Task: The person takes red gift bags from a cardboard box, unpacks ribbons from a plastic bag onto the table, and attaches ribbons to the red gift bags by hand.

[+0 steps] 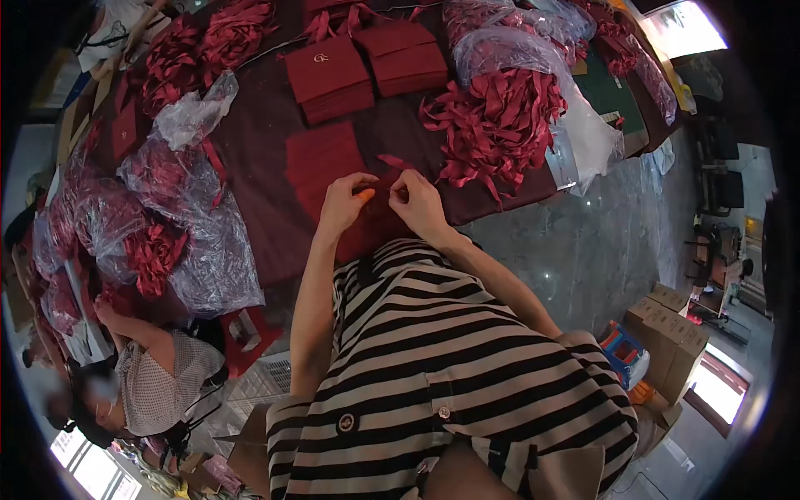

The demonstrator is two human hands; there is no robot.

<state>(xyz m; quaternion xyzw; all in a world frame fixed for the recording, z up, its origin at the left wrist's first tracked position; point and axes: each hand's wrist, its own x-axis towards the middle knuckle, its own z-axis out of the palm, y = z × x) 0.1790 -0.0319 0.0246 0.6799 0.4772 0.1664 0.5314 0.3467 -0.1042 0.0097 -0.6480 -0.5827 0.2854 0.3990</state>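
Observation:
Close to the table edge in front of my body, both hands work at a dark red flat piece (377, 218) that looks like a bag or pouch; its kind is partly hidden. My left hand (343, 202) is closed in a pinch at its left side, with something orange on the thumb tip. My right hand (418, 200) pinches at the right, where a short red ribbon (392, 161) sticks out above the fingers. Just beyond my left hand lies a fanned stack of dark red pieces (321, 158).
Neat stacks of red pouches, one with a gold mark (327, 75), stand farther back. A heap of red ribbons (504, 125) lies to the right beside clear plastic bags (504, 54). More plastic-wrapped ribbons (187, 208) are on the left, where another person (158, 375) sits.

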